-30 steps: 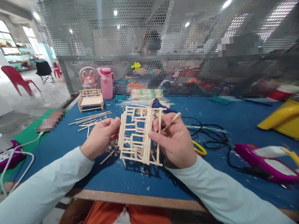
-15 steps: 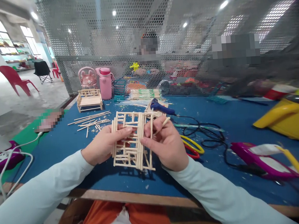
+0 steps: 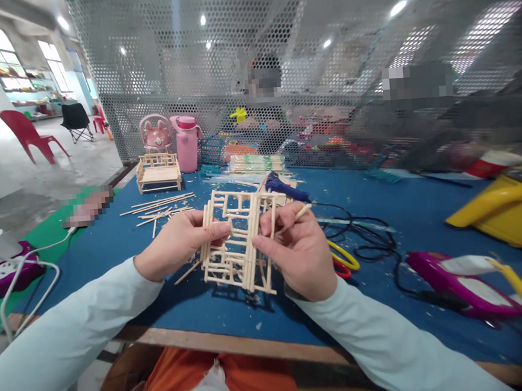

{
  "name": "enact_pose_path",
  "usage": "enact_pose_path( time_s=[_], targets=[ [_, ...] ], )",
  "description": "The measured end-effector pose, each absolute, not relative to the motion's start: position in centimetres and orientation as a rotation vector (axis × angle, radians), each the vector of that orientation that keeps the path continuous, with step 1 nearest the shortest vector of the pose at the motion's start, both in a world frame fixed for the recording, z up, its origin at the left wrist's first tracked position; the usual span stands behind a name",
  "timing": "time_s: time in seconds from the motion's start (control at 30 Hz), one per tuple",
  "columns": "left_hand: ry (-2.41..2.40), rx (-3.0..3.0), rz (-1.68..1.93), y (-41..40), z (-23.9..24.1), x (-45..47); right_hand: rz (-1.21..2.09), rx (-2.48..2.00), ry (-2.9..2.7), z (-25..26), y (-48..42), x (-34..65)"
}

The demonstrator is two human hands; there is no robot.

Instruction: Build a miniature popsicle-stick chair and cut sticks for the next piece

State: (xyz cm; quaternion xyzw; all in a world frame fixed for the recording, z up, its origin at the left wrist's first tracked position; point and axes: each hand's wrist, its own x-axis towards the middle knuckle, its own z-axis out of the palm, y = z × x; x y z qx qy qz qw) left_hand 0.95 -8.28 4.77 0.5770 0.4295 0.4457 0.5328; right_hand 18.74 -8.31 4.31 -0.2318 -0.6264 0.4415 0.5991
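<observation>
A lattice frame of glued wooden sticks (image 3: 239,238) is held upright just above the blue table top (image 3: 170,297). My left hand (image 3: 179,243) grips its left side, thumb and fingers closed on the bars. My right hand (image 3: 298,249) pinches the frame's right edge and also holds a loose wooden stick (image 3: 301,212) that points up to the right. Wood chips lie under the frame.
Loose sticks (image 3: 158,205), a finished stick bench (image 3: 158,173), a pink bottle (image 3: 187,142) and a blue glue gun (image 3: 282,187) with black cable lie behind. Yellow and red rings (image 3: 343,258), a purple tool (image 3: 464,285) sit right. People sit behind the mesh screen (image 3: 306,73).
My left hand moved from beside the frame onto its left bars. The frame turned slightly and dropped a little toward the table.
</observation>
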Motion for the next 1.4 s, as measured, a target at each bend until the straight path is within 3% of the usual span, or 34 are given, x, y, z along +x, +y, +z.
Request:
enact_pose_path(
  time_s=[0.17, 0.33, 0.57, 1.07, 1.17, 1.27, 1.4],
  targets=[
    [0.844, 1.14, 1.156, -8.1, 4.4, 1.3, 1.049, -0.514, -1.396, 4.2, -8.0, 18.8],
    [0.58, 0.864, 1.014, -7.5, 4.5, 0.5, 1.089, -0.468, -1.324, 4.3, -7.6, 19.3],
    [0.469, 0.881, 0.972, -7.7, 4.0, 0.6, 1.213, -0.499, -1.235, 4.5, -7.5, 19.2],
    [0.661, 0.96, 1.121, -8.4, 4.7, 2.0, 1.305, -0.498, -1.208, 3.3, -7.3, 18.7],
    [0.732, 0.869, 1.31, -6.9, 4.3, 0.8, 1.236, -0.496, -1.234, 3.4, -7.0, 18.8],
    [0.937, 0.839, 1.56, -5.0, 4.0, -1.3, 1.173, -0.513, -1.257, 3.4, -6.8, 19.0],
    [1.341, 1.311, 1.628, -4.7, 4.3, -2.5, 1.144, -0.507, -1.301, 3.2, -6.7, 19.1]
  ],
)
